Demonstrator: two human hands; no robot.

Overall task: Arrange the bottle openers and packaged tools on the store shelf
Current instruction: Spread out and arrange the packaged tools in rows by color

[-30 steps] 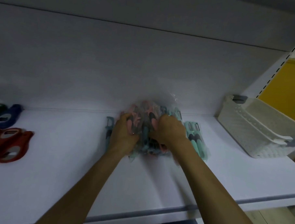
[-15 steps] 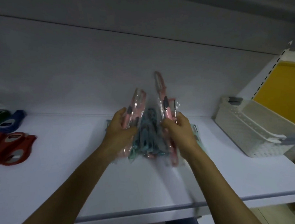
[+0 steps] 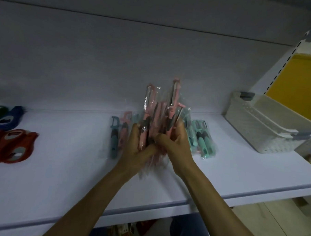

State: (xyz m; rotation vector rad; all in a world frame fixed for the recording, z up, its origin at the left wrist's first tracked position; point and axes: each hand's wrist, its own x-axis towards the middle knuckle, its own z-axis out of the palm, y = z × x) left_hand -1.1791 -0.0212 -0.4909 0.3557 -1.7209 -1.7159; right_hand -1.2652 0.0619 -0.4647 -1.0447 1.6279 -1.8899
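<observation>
— While the head camera looked down at the shelf [image 3: 68, 171], what did the left hand [image 3: 136, 147] and the right hand [image 3: 178, 147] hold?

— Both gripped one bundle of pink packaged tools [image 3: 157, 109]. It stood roughly upright and blurred, its tops rising well above the fingers [image 3: 179, 130]. The fingers of each hand were curled round its lower part, and the hands were close together.

— And what lay around them?

— Just left of the fingers, a blue-grey packaged tool [image 3: 114, 139] and a pink packaged tool [image 3: 123, 132] lay side by side on the shelf. Just right of the fingers lay the teal packaged tools [image 3: 202, 139]. Well to the left were the red bottle openers [image 3: 11, 143], with a blue bottle opener [image 3: 8, 116] behind them. Well to the right stood a white basket [image 3: 268, 126].
</observation>
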